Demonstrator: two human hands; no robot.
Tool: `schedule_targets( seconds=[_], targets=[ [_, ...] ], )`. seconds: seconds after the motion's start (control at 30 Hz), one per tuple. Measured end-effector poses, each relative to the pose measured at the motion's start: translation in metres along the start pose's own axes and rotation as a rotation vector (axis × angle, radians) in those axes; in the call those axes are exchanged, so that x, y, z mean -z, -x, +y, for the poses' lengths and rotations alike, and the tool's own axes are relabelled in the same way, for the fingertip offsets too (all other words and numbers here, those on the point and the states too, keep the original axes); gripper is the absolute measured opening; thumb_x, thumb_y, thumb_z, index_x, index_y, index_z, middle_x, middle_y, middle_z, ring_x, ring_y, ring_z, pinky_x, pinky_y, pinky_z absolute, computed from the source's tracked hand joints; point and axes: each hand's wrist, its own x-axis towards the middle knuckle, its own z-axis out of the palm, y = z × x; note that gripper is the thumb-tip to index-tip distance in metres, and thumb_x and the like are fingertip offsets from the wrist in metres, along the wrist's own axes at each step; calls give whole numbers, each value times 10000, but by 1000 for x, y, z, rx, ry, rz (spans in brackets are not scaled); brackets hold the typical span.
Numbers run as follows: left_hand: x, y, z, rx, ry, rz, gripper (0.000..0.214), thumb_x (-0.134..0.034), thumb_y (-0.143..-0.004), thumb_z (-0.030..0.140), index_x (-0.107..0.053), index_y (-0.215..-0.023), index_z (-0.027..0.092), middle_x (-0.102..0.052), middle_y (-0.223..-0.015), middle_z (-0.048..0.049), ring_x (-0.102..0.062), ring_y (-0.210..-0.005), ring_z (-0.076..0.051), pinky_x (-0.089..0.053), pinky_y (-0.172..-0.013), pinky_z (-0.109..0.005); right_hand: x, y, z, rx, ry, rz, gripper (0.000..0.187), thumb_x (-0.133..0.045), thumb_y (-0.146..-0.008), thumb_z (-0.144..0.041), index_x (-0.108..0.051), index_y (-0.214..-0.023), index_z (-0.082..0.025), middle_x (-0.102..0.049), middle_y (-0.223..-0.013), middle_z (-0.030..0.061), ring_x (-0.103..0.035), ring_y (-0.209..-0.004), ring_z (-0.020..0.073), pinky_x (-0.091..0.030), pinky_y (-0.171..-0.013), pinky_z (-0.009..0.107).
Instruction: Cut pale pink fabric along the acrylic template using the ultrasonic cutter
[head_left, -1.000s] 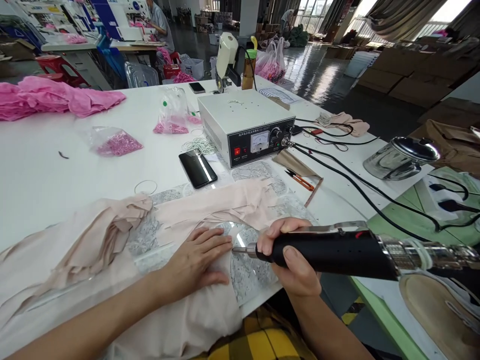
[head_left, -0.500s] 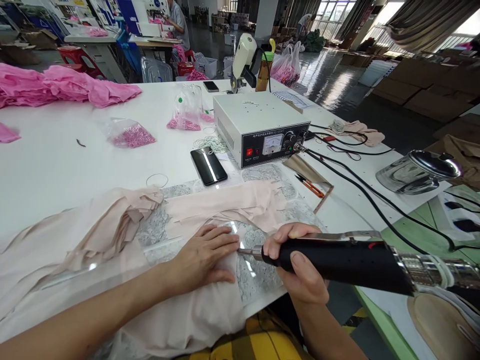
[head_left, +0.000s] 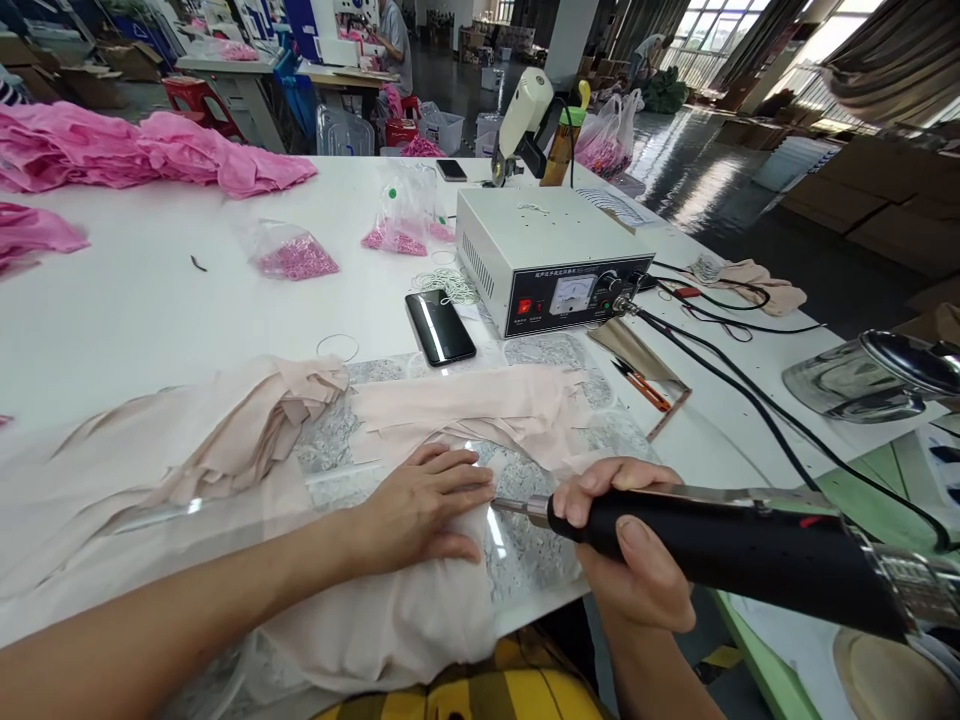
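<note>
My left hand [head_left: 427, 505] lies flat, fingers together, pressing pale pink fabric [head_left: 390, 610] onto a clear glass plate [head_left: 525, 560] over a patterned sheet at the table's near edge. My right hand [head_left: 637, 560] grips a black hand-held ultrasonic tool [head_left: 720, 550]; its metal tip [head_left: 510, 506] touches the fabric right beside my left fingertips. More pink fabric strips [head_left: 480, 405] and a bunched pile [head_left: 247, 430] lie just beyond.
A white control box [head_left: 551, 255] with cables stands behind, a black phone [head_left: 440, 327] to its left. Orange snips [head_left: 637, 385], bags of pink beads [head_left: 289, 255], pink cloth piles [head_left: 150, 155], a steel pot [head_left: 862, 380]. People work at far tables.
The view has shifted, so everything sits further right and lower. My hands and the tool keep the same pose on the fabric, tip still by my left fingertips.
</note>
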Motion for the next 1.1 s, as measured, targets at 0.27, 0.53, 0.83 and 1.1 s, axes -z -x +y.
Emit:
schedule_targets(
  seconds=[0.27,0.53,0.83,1.1],
  targets=[
    [0,0,0,-14,-25,13,601,-655,-909,612,-635,-1308,164,-688,-1304,-111,-580,-1280,-320,-374,-1113,-455,-3,0,1,-3,-7,-14,119,-652,-847,-277,-642,-960,-240,-604,-800,2,-584,-532,125,-559,-523,328],
    [1,0,0,-3,-18,-5,593,-614,-935,616,-630,-1328,172,-678,-1325,-104,-566,-1298,-319,-359,-1125,-460,-2,-1,2,10,10,-42,86,-647,-869,-270,-617,-940,-232,-619,-810,-2,-597,-544,120,-568,-548,322],
    [2,1,0,24,27,-42,593,-595,-950,613,-605,-1376,200,-657,-1351,-121,-536,-1331,-320,-343,-1149,-471,0,3,-2,-19,1,-57,99,-638,-887,-279,-605,-968,-233,-606,-826,-5,-601,-555,113,-581,-568,316],
    [1,0,0,20,39,-40,587,-606,-948,602,-609,-1365,188,-662,-1336,-134,-542,-1318,-328,-349,-1144,-489,-3,6,-4,-62,-47,-90,107,-650,-894,-269,-605,-981,-228,-611,-844,-10,-618,-586,106,-585,-599,304]
  ],
)
